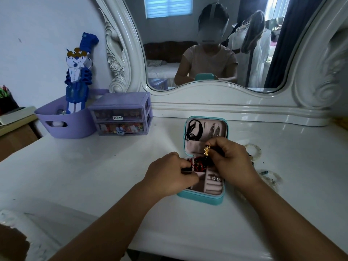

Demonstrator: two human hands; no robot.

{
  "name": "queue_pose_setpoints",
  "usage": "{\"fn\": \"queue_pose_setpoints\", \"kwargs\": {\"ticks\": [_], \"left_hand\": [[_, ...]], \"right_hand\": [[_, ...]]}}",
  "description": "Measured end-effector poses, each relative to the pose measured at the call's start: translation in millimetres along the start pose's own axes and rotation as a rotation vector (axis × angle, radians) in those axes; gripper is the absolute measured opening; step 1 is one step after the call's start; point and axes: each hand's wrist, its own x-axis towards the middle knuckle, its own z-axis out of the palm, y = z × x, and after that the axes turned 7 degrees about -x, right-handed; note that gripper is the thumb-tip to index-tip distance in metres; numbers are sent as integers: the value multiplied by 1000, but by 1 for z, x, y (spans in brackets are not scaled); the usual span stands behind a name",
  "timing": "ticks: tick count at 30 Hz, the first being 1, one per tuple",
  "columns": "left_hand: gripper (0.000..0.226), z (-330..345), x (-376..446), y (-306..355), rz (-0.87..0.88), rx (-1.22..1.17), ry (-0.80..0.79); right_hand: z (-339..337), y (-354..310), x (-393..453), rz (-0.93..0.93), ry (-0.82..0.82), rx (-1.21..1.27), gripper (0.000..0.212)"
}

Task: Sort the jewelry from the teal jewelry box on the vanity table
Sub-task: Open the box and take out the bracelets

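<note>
On the white glossy table (105, 178), at far left, a lilac plastic basket (62, 121) and a lilac two-drawer organiser (121, 117) stand well apart from the work area. At centre lies the open teal rectangular jewelry box (202, 196) with its pink lining; black cord loops (194, 129) and silver drop earrings (214, 131) sit in the lid, and clear stud earrings (215, 178) rest in the ring-roll section.

Left hand (170, 174): the fingers curl over the left edge of the box and its upper-left compartment. Whether they pinch anything cannot be told. Use this hand to steady the box.

Right hand (230, 157): the grip is narrow, thumb and forefinger pinching a small gold charm (206, 150) just above the compartment holding tangled red cord (199, 165). The charm probably belongs to that cord. Lift slowly and straight up; if neighbouring pieces rise with it, pause and free them with the left hand.

At right, translucent bangles (254, 150) lie on the table beside the box. Set cord pieces apart from these.
</note>
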Motion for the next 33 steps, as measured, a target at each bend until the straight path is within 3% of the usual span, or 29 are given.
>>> {"fn": "queue_pose_setpoints", "kwargs": {"ticks": [4,7,10,13,20,26,30,33], "left_hand": [[17,3,0,-1,1,-35,18],[28,3,-3,-2,20,-32,54],[36,0,-5,-1,53,-74,226],[28,-4,2,2,103,-214,341],[2,-9,21,26,242,-530,266],[12,-19,25,62,216,-845,198],[11,-2,29,94,174,-1145,80],[23,15,32,113,143,-1117,-1]], "right_hand": [[-4,-2,3,89,-24,178,11],[-9,-8,4,105,-56,292,10],[-14,-13,7,104,-47,361,8],[-19,-20,11,67,-48,387,9],[-40,-42,15,-61,-45,429,18],[-81,-25,17,7,122,254,17],[-95,-7,2,-13,10,33,5],[-101,3,-11,-128,-10,-120,5]]}}
